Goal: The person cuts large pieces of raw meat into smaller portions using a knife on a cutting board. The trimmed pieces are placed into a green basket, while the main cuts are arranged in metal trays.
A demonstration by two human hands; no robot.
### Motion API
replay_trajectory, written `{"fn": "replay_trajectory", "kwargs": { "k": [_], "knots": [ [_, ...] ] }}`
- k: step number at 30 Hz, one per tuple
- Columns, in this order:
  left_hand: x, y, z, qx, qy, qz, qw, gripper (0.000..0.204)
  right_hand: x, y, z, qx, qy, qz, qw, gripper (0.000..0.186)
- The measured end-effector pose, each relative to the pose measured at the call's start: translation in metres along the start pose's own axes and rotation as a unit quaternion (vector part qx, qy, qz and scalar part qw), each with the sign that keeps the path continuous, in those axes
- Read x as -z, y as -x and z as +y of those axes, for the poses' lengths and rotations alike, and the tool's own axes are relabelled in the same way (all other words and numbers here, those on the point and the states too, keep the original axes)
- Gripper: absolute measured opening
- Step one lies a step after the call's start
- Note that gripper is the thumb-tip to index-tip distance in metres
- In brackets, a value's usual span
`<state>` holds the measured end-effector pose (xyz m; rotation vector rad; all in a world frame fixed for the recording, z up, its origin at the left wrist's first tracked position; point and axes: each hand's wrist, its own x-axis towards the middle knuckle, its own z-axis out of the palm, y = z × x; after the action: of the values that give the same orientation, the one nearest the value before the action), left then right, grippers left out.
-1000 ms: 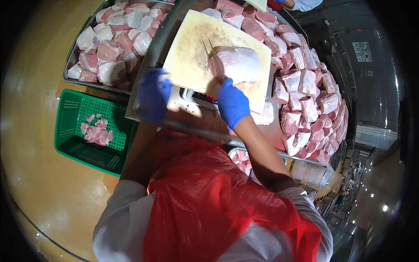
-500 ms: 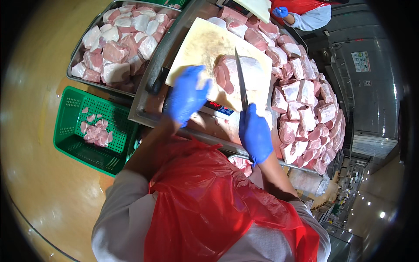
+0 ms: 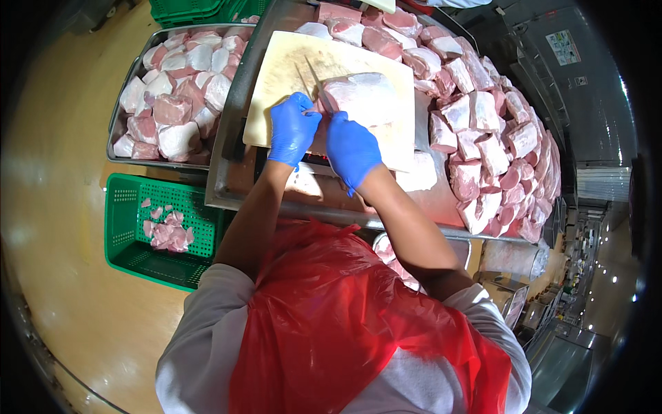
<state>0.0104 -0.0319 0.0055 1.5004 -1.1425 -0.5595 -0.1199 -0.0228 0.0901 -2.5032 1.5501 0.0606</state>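
A large piece of raw pale-pink meat [image 3: 365,96] lies on the yellowish cutting board [image 3: 272,76]. My right hand [image 3: 353,148], in a blue glove, is wrapped round the handle of a knife [image 3: 319,84]. The blade points away and slightly left, along the meat's left end, with its shadow on the board. My left hand [image 3: 293,131], also blue-gloved, has its fingers pinched together at the meat's left edge, close beside the blade. The handle and the flesh between the fingers are mostly hidden.
A big pile of meat pieces [image 3: 493,152] fills the metal table's right side. On the left stand a metal tray [image 3: 116,131] of meat and a green perforated basket [image 3: 121,241] with small scraps. Green crates [image 3: 186,10] stand at the far left.
My left hand has moved from open beside the meat to pinching its left edge. The knife has shifted left, from over the meat to its left end. The view has shifted slightly.
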Motion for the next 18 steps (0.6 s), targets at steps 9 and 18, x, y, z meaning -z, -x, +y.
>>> {"fn": "replay_trajectory", "kwargs": {
  "k": [9,18],
  "knots": [
    [0.120,0.047,-0.048,-0.010,-0.117,0.112,0.987,0.007,-0.012,0.120,0.073,-0.001,-0.059,-0.091,0.994,0.022],
    [0.169,0.078,-0.028,0.062,-0.100,0.020,0.993,0.045,0.006,0.028,0.197,-0.075,-0.389,0.165,0.903,0.028]
  ]
}}
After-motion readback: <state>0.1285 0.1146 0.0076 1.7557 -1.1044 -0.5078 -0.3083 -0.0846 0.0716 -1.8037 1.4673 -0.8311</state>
